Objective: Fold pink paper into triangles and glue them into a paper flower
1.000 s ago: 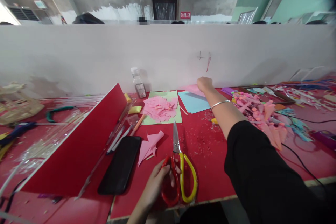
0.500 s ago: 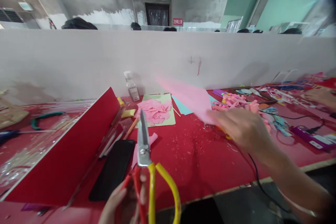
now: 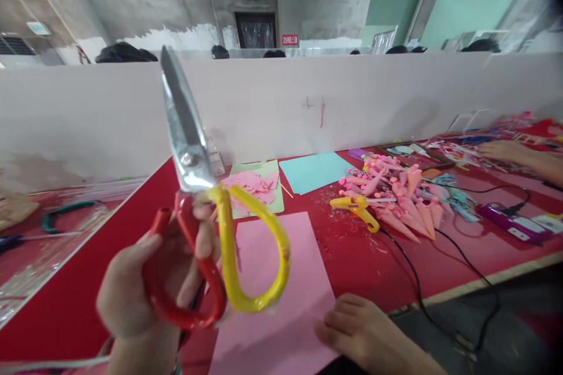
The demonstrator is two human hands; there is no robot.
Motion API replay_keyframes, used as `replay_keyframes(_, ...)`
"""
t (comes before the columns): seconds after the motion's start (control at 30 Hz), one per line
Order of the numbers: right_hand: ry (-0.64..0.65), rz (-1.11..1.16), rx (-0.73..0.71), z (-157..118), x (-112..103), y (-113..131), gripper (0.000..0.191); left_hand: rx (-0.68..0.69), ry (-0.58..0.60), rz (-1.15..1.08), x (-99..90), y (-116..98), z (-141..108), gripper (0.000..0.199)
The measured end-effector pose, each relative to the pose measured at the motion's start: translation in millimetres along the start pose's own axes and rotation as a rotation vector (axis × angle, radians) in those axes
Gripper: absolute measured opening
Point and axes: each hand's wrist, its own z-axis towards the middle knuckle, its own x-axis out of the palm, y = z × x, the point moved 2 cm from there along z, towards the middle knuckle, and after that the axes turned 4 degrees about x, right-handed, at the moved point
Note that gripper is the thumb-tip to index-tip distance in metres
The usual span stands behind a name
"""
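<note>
My left hand (image 3: 145, 281) is wrapped round the red handle of a large pair of scissors (image 3: 189, 152), raised with its closed blades pointing up. The other handle loop is yellow. Below lies a pink sheet of paper (image 3: 281, 281) on the red table (image 3: 360, 269). My right hand (image 3: 352, 328) rests at the sheet's lower right edge with its fingers curled together; whether they pinch the paper is hard to tell. Pink paper scraps (image 3: 253, 184) lie on a light green sheet (image 3: 275, 205), partly behind the scissors.
Blue paper (image 3: 314, 171) lies farther back. A yellow glue gun (image 3: 358, 208) with a black cord sits by a pile of pink cones (image 3: 396, 187). Right: a purple power strip (image 3: 512, 222) and another person's hand (image 3: 505, 151). Left: a slanted red board (image 3: 88, 275).
The scissors in my left hand have risen and moved left. The pink sheet, blurred in my right hand before, now lies flat near me, and my right hand has come down beside it.
</note>
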Motion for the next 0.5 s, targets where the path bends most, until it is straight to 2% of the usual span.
replay_keyframes(0.07,0.034,0.017,0.023,-0.2,4.3,-1.5,0.014,0.022,0.059,-0.383,21.4,-19.8,21.3,0.032)
replay_keyframes(0.1,0.059,0.037,0.046,-1.0,5.6,-3.5,0.014,0.013,0.072,-0.506,32.2,-26.0,32.9,0.029)
replay_keyframes(0.17,0.125,0.092,0.105,-3.5,7.8,-8.9,0.013,-0.031,0.099,-0.617,54.0,-29.2,58.8,0.027)
replay_keyframes(0.23,0.195,0.154,0.158,-7.2,10.9,-15.0,0.016,-0.074,0.113,-0.671,75.3,-19.5,88.3,0.029)
replay_keyframes(0.33,0.265,0.248,0.194,-13.4,17.1,-22.7,0.036,-0.161,0.079,-0.612,105.5,18.0,135.2,0.029)
replay_keyframes(0.4,0.293,0.303,0.216,-16.8,21.6,-26.3,0.047,-0.297,0.015,-0.407,123.6,53.4,162.5,0.029)
replay_keyframes(0.5,0.289,0.360,0.218,-18.3,27.1,-29.1,0.046,-0.405,-0.009,-0.305,147.7,101.2,192.3,0.025)
